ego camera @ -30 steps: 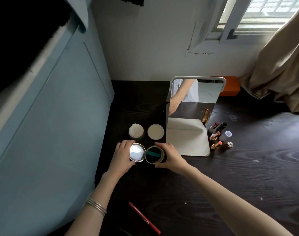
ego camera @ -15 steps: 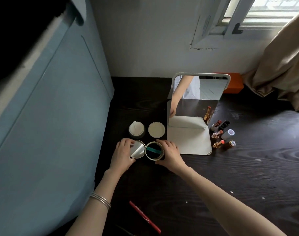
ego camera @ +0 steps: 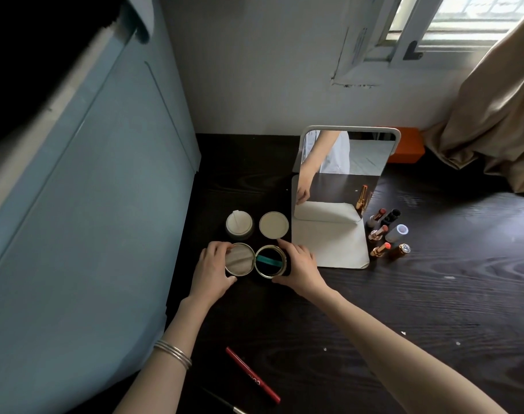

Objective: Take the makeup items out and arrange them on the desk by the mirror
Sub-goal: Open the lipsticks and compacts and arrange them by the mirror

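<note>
Where the dark wooden desk (ego camera: pixel 419 309) meets its left edge, an open round compact (ego camera: pixel 254 259) lies flat: gold-rimmed, hinged halves side by side. Left half a small mirror disc, pale reflection; right half dark, teal band across it. Left hand (ego camera: pixel 211 271) curls round the mirror half; right hand (ego camera: pixel 299 268) grasps the dark half's rim. Just behind it, a white jar (ego camera: pixel 239 225) and a cream lid (ego camera: pixel 274 224). Standing mirror (ego camera: pixel 343 174) on a white base toward the desk's back edge. Lipsticks (ego camera: pixel 380 231) clustered just right of that base. Red pencil (ego camera: pixel 251 375) near the front edge.
</note>
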Tool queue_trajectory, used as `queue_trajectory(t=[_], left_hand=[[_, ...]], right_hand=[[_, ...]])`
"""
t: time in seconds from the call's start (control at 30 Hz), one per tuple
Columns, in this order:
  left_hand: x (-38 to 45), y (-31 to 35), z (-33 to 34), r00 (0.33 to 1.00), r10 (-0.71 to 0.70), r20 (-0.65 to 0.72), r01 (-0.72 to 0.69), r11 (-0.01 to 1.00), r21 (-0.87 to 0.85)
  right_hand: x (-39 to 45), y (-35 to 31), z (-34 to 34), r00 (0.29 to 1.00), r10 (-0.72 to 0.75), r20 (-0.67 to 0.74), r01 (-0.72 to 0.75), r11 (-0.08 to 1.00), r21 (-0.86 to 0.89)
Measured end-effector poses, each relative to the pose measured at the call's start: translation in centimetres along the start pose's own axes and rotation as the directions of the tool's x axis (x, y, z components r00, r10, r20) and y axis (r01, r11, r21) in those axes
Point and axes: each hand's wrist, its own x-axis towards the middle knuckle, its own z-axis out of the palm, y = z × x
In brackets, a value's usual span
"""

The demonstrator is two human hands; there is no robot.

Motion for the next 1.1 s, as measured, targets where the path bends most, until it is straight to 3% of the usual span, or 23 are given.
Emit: queue_trajectory(t=[0.4, 0.8, 1.1], left_hand=[[-1.0, 1.0, -0.6, 0.995, -0.009, -0.097, -0.001, 0.995, -0.098], [-5.0, 1.9, -1.3, 0.982, -0.081, -0.172, 0.021, 0.946, -0.325], [-15.0, -0.6, 0.0, 0.967, -0.194, -0.164, 0.122, 0.920, -0.373]], right_hand=[[-1.1, -0.4, -1.9, 0.999, 0.026, -0.040, -0.013, 0.957, 0.289], [-4.8, -0.8, -4.0, 0.995, -0.010, -0.095, 0.050, 0.902, 0.429], [-10.9, -1.5, -0.8, 0.996, -0.059, 0.070, 0.015, 0.858, 0.513]])
